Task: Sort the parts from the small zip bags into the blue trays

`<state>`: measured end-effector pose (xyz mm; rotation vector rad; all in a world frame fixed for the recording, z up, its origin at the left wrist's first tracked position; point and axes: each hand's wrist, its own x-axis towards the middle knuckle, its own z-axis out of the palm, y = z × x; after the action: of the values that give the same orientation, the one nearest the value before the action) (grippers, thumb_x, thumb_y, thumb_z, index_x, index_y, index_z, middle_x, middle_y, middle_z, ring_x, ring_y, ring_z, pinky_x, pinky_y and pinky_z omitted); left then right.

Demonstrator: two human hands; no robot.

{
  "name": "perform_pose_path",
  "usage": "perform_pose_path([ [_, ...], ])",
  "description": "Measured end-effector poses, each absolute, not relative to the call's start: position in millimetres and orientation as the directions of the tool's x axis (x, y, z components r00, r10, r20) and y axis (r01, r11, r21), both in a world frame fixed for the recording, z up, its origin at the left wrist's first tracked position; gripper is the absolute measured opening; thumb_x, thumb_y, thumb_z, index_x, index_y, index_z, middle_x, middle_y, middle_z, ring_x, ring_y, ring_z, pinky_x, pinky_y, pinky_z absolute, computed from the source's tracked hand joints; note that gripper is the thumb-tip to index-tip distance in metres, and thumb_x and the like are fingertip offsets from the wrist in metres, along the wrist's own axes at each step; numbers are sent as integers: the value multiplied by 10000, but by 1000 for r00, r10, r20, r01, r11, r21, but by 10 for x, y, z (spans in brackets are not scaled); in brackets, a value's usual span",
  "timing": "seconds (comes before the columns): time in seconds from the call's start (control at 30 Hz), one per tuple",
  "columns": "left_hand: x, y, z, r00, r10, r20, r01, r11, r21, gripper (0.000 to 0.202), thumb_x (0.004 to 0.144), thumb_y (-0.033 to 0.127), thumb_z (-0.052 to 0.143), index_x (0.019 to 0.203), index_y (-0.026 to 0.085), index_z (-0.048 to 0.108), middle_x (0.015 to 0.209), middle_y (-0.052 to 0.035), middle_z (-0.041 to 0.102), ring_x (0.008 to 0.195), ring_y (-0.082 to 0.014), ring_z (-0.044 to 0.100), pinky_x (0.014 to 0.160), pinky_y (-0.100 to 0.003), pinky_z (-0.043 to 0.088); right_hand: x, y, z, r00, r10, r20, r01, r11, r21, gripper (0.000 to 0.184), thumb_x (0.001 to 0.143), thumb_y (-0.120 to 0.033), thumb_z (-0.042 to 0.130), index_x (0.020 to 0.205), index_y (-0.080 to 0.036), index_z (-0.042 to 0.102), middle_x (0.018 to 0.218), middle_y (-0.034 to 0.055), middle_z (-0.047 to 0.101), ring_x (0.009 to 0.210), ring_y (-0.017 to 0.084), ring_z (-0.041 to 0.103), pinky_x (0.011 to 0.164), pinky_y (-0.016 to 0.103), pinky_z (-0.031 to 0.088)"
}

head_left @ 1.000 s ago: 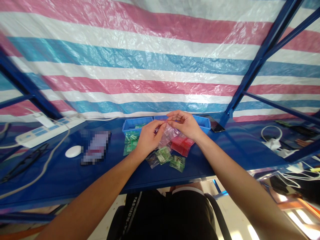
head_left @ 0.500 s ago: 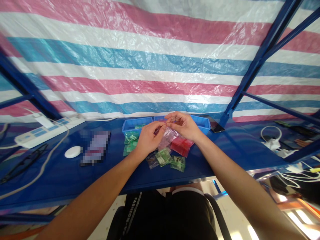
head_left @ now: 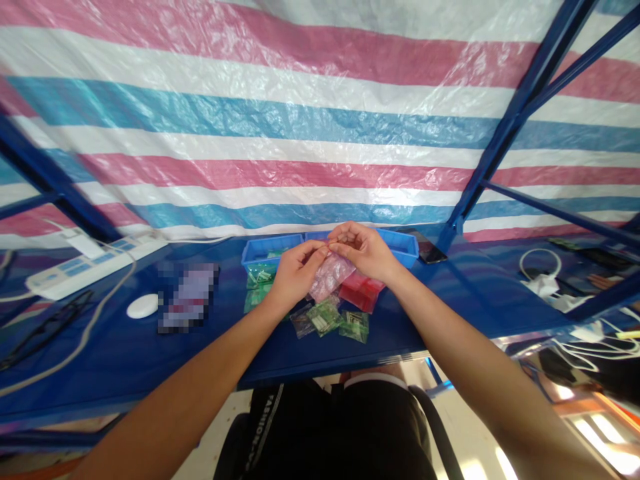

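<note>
My left hand (head_left: pixel 296 272) and my right hand (head_left: pixel 367 250) meet fingertip to fingertip, both pinching the top edge of a clear pinkish plastic bag (head_left: pixel 330 275). The bag hangs down from the fingers; what it contains I cannot make out. Close below my right hand lies a red plastic bag (head_left: pixel 361 291). Small green bags (head_left: pixel 326 316) with pale pieces inside lie on the table in front of the hands, one more green bag (head_left: pixel 355 327) to their right. Behind the hands stand two blue bins, a left bin (head_left: pixel 274 245) and a right bin (head_left: pixel 403 245) partly hidden by my right hand.
On the blue table (head_left: pixel 210 363) to the left are a power strip (head_left: pixel 95 267), a white round object (head_left: pixel 143 306), a pixelated item (head_left: pixel 190 297) and dark glasses (head_left: pixel 47 330). A dark phone (head_left: pixel 429 248) lies right of the bins. White cables (head_left: pixel 543 267) sit at far right.
The plastic bag between my hands now shows spread wider and hangs more openly below the fingers. Both hands keep their pinch in nearly the same place.
</note>
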<state>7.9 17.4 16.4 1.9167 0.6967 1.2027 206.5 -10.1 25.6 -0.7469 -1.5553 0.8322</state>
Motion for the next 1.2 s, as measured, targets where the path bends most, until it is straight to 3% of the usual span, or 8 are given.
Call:
perform_pose_path([
  [0.17,90,217,143,403,794,455,-21,-489,872,261,964,422,706,969,176,790,964,-26,782,868,-193,673,809,-283,503,2051,-101,258,-106,844,525,5,529,-849,394,852,-530,877,1049,-243,692,958,31,754,905,200,714,861,348,571],
  [0.6,45,259,101,326,795,512,85,-564,821,411,1012,568,683,1120,196,820,966,-48,800,818,-190,686,723,-277,525,2099,-88,270,-122,897,424,-51,421,-905,464,760,-501,951,1082,-236,748,938,29,778,842,192,721,796,337,586],
  [0.8,104,327,0,378,790,482,-56,-500,864,473,932,536,800,1246,189,734,974,-50,781,804,-186,703,702,-275,550,2148,-12,255,73,883,464,-87,469,-879,467,727,-495,966,1051,-245,740,903,7,764,823,172,705,806,321,581],
  [0.87,113,310,9,392,782,484,-105,-484,869,536,926,517,816,1332,200,670,1041,-62,779,861,-198,730,743,-292,585,2157,4,252,115,885,450,-88,461,-883,495,711,-502,968,1067,-248,736,889,-2,757,794,166,692,781,313,582],
  [0.93,101,273,45,381,772,510,-105,-512,853,611,920,503,828,1418,227,607,1265,-103,744,977,-219,749,813,-327,624,2162,13,245,168,885,434,-97,453,-886,514,705,-509,966,1081,-248,732,897,-6,752,758,156,677,737,302,584],
  [1.07,36,173,156,395,644,655,86,-736,671,786,825,486,922,1499,277,577,1622,-155,499,1273,-315,669,829,-364,659,2184,16,233,269,896,354,-181,408,-895,544,690,-506,973,1102,-257,720,890,-15,737,704,149,667,656,293,599],
  [1.13,12,134,202,490,511,706,147,-847,511,845,772,451,968,1510,285,591,1667,-152,438,1476,-373,518,977,-438,644,2202,8,234,278,910,306,-236,374,-897,557,676,-490,983,1106,-258,715,894,-12,742,732,164,695,675,309,628],
  [1.2,4,113,227,545,406,734,160,-909,385,713,828,378,933,1469,279,637,1642,-140,473,1523,-359,471,1164,-520,544,2216,-6,239,265,926,270,-281,342,-897,550,666,-473,991,1091,-253,718,916,-1,758,779,176,721,703,318,650],
])
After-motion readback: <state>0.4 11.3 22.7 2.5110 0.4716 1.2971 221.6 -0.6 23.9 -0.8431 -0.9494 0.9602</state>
